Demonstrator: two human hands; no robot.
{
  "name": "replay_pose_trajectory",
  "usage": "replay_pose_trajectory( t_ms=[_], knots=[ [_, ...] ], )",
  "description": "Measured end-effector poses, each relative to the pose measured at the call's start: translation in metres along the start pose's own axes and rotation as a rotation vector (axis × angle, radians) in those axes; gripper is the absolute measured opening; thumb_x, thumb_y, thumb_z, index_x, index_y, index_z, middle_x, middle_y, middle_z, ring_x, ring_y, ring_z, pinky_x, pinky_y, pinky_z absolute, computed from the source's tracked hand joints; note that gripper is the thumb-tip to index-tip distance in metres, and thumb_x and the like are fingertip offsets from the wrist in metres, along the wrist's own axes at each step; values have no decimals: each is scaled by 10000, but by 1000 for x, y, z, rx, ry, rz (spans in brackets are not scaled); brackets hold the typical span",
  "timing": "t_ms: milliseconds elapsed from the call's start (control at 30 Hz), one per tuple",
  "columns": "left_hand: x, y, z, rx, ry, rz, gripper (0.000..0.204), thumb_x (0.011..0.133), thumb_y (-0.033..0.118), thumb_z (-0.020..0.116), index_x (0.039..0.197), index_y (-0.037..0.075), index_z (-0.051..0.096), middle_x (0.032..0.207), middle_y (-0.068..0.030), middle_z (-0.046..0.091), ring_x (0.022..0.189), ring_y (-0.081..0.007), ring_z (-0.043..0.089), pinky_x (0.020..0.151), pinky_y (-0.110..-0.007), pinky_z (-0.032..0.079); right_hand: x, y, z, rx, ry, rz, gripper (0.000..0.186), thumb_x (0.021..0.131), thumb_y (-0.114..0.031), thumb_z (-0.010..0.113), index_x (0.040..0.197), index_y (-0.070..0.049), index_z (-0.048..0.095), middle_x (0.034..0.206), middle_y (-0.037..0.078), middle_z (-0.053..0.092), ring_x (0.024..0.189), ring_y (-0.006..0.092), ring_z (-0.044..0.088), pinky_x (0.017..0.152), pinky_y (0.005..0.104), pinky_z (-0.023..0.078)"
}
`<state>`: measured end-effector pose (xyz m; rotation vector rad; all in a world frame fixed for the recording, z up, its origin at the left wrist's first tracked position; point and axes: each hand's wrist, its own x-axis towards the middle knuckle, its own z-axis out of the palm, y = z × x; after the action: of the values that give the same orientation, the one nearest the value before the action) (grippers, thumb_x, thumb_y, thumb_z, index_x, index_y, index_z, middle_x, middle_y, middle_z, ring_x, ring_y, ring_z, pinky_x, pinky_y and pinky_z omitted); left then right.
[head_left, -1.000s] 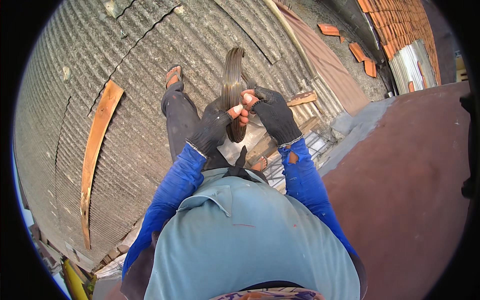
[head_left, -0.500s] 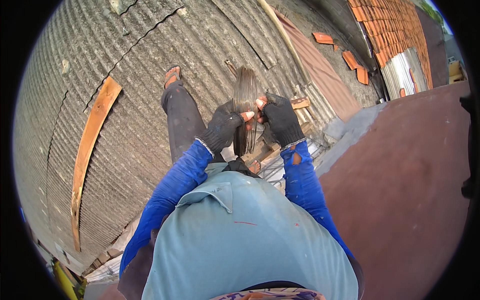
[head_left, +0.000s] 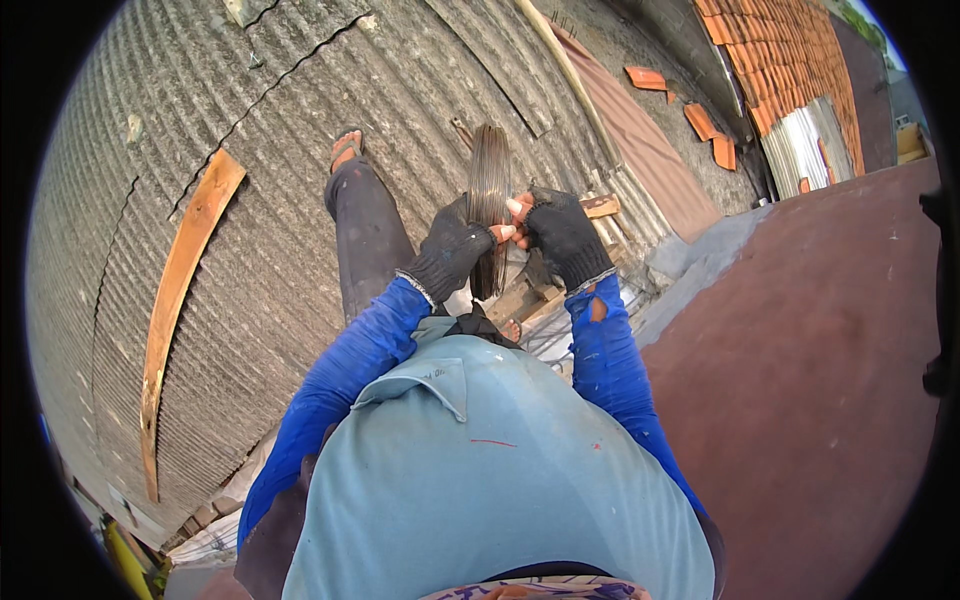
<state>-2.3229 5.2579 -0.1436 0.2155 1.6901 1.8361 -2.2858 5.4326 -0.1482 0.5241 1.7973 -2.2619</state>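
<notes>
A long bundle of thin dark metal wire (head_left: pixel 489 165) stands out in front of my body, its strands lying side by side. My left hand (head_left: pixel 452 245), in a black fingerless glove, is closed around the bundle's middle with the thumb across it. On the bundle's right side my right hand (head_left: pixel 560 232), gloved alike, has its bare thumb and fingertips pinched together at the wire, close to the left thumb. Whether the right fingers grip one strand or several is too small to tell.
Grey corrugated roofing (head_left: pixel 270 240) spreads under my feet, with a curved wooden plank (head_left: pixel 185 290) on it at left. Right of me is a reddish-brown flat surface (head_left: pixel 790 350). Loose orange roof tiles (head_left: pixel 700 120) lie at the far right. Wood pieces (head_left: pixel 525 300) sit below my hands.
The wire bundle has tilted slightly and its strands look more tightly gathered. Both hands have shifted only a little, still at the bundle's middle.
</notes>
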Motion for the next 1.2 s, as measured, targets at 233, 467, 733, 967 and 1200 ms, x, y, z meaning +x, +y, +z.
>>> replay_pose_trajectory(
  t_ms=[233,467,733,967,1200],
  knots=[
    [1,-1,6,-3,11,57,294,809,89,700,1068,8,586,938,-75,659,817,-131,621,738,-280,510,-2,-5,-10,-58,-57,-25,223,900,-228,647,859,-10,621,687,43,622,584,112,581,551,236,471],
    [5,-3,11,10,26,27,253,822,115,708,1030,3,614,868,-60,651,761,-130,613,674,-267,517,-4,-1,-19,9,-67,-39,187,896,-197,640,905,-11,628,753,55,644,597,116,585,564,240,479],
    [7,-9,15,66,42,37,227,817,111,708,999,13,615,858,-52,640,757,-117,598,673,-265,507,-4,-6,-21,-95,-91,-56,235,891,-233,621,893,1,642,720,46,635,596,100,586,560,238,479],
    [8,-10,15,90,33,44,236,827,123,697,1004,-7,610,844,-66,647,735,-125,610,661,-271,508,-4,-5,-21,-139,-86,-76,211,886,-212,626,861,-3,631,677,34,623,598,105,601,545,241,484],
    [4,-8,15,53,40,43,233,841,136,679,1005,-18,620,825,-74,652,718,-129,618,662,-273,508,-7,-6,-22,-55,-61,-70,209,890,-208,622,878,1,625,699,40,632,587,105,587,559,240,483]
  ],
)
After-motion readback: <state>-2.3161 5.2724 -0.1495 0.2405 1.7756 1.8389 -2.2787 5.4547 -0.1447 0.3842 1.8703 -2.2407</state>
